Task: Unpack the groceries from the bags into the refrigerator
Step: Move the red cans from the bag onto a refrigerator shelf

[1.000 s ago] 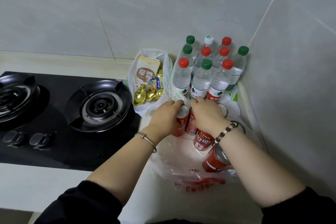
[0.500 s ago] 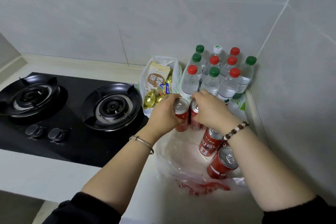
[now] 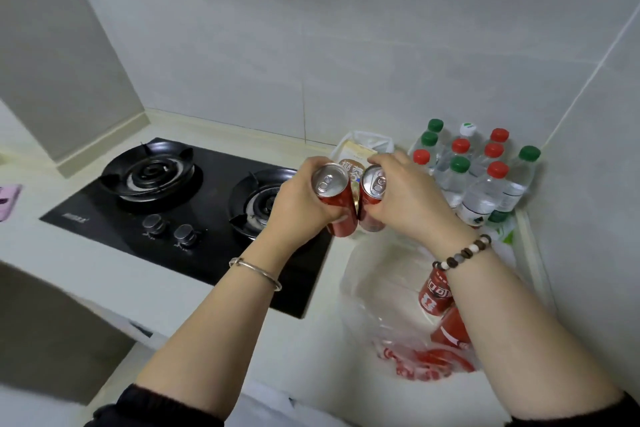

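Observation:
My left hand (image 3: 301, 208) grips a red soda can (image 3: 332, 187), lifted above the counter. Right beside it my right hand (image 3: 405, 198) grips a second red can (image 3: 372, 189); the two cans almost touch. Below my right forearm a clear plastic bag (image 3: 377, 288) with red print lies on the counter, and two more red cans (image 3: 434, 295) rest in it. A white bag (image 3: 367, 146) with a snack packet stands behind the held cans, mostly hidden. No refrigerator is in view.
Several water bottles (image 3: 485, 177) with red, green and white caps stand in the back right corner. A black two-burner gas hob (image 3: 180, 201) lies to the left. A pink object (image 3: 7, 201) sits at the far left edge. Tiled walls close the corner.
Both hands have lifted their cans up out of the clear bag and toward me. The camera has tipped up and swung left, showing more of the hob.

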Available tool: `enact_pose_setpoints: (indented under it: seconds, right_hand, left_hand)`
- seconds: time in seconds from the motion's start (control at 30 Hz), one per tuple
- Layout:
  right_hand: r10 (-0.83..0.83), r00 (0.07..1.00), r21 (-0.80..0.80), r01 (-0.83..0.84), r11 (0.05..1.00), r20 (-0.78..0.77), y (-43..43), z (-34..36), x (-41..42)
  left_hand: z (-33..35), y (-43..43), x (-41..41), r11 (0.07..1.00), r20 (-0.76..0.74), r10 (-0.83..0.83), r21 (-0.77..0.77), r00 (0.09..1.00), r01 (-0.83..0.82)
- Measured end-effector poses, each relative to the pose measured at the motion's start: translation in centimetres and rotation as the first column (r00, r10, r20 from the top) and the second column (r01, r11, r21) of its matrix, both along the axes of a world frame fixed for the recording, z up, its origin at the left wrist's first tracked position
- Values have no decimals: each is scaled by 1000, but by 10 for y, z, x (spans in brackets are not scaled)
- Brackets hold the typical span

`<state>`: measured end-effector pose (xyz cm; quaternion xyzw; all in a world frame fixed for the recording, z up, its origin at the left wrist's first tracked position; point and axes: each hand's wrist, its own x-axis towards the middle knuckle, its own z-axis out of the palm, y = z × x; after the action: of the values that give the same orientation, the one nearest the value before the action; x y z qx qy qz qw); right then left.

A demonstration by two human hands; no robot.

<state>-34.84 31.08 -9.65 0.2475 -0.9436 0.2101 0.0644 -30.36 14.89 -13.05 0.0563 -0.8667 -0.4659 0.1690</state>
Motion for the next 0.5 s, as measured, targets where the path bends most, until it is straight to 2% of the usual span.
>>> enact_pose_setpoints:
  seconds: [0.27, 0.4, 0.5]
  right_hand:
    - [179, 984, -64, -178, 982, 13, -101, 5, 65]
    - [334, 940, -73, -328, 942, 77, -166, 0, 117]
    - [476, 870, -85, -468, 880, 129, -215, -9, 165]
  left_hand:
    - [15, -86, 104, 974, -32, 221, 56, 975, -219]
    - [11, -133, 181, 917, -31, 398, 61, 917, -395]
    - [5, -166, 245, 851, -4, 524, 55, 852, -523]
